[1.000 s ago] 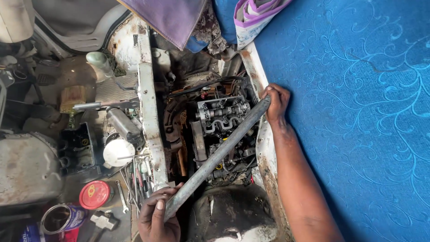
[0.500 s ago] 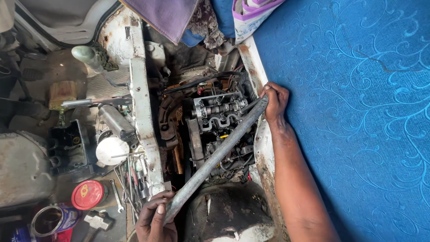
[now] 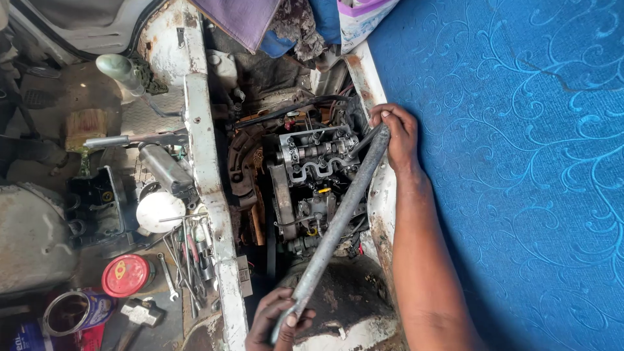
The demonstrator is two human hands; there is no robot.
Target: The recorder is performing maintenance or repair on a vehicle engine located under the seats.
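**Long metal bar across open engine bay — both hands engaged**

Head view, centre of frame. Long grey metal bar (image 3: 335, 224) laid diagonally over the exposed engine (image 3: 312, 179), between the two rusted white frame rails (image 3: 205, 182). Long axis running from lower centre to upper right; upper tip pointing toward the right-hand rail, just beside the cylinder head, lower end pointing at the bottom edge of the frame.

Right hand (image 3: 398, 133), upper right of centre: fingers curled together around the upper end of the bar, palm braced against the rail edge. Left hand (image 3: 278, 320), bottom centre: closed on the lower end, thumb over the shaft.

Progress, as a judgement only: engine top already uncovered, valve gear and belt (image 3: 284, 201) visible; bar positioned and gripped at both ends, apparently set as a lever or a support. No sign yet of the engine lifted or shifted from its seat — remaining work not readable from this view. Contact point of the bar under the right hand hidden; cannot tell whether hooked beneath a part or merely resting.

Left of frame: loose wrenches (image 3: 185, 250) scattered beside the left rail, a red round lid (image 3: 125, 275), a white round cap (image 3: 160, 211), an open tin (image 3: 70, 312) at lower left. Right of frame: blue patterned sheet (image 3: 520, 162).
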